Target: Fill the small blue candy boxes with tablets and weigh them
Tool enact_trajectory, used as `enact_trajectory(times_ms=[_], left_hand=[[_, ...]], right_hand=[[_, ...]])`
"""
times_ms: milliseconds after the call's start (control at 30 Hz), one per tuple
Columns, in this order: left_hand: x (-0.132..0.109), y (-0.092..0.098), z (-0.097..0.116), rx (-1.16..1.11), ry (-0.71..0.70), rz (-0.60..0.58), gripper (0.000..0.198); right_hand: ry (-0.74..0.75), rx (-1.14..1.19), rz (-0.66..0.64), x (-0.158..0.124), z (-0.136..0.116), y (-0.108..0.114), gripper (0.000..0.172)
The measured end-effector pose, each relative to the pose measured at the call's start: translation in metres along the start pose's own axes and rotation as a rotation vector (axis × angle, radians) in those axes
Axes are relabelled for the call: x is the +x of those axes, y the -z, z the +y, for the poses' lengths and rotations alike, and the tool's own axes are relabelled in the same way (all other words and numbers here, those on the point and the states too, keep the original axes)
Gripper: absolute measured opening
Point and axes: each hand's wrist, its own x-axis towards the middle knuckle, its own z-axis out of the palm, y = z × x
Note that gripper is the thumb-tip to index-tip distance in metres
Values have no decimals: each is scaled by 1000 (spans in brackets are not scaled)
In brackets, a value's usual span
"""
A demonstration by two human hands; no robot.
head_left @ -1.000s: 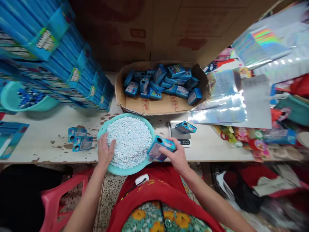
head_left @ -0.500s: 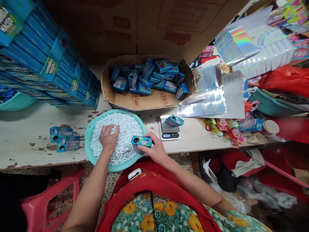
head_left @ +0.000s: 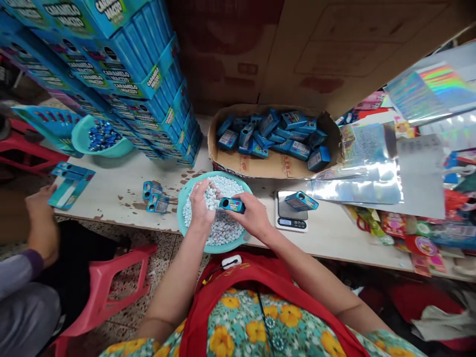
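Left hand [head_left: 201, 207] has turned up, cupped round white pellets [head_left: 212, 199] beside the blue box [head_left: 232, 205] right hand [head_left: 254, 214] pinches

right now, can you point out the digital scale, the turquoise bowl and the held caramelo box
Digital scale [head_left: 290, 215], head view: lower weighing plate.
Turquoise bowl [head_left: 180, 210], head view: left rim.
Held caramelo box [head_left: 232, 204], head view: printed narrow side.

Straight behind the turquoise basin [head_left: 180, 210], the way is blocked by the cardboard tray [head_left: 264, 162]; back-left, by the tall stack of blue boxes [head_left: 148, 99]. Over the basin, room is taken by the left hand [head_left: 201, 208] and right hand [head_left: 253, 215]. To its left, bare table [head_left: 111, 191] is broken by two small boxes [head_left: 158, 204]. To its right, a narrow gap is left before the scale [head_left: 292, 225].
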Motion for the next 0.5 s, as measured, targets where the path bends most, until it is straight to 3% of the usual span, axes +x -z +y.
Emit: enact_trajectory(times_ms=[200,500], left_hand=[[6,-2,-4,20,-205,25,23],[19,-8,-4,66,-184,48,32]], right_hand=[[39,-63,-36,16,-9,-16,31],[30,-31,9,22,-7,-17,31]])
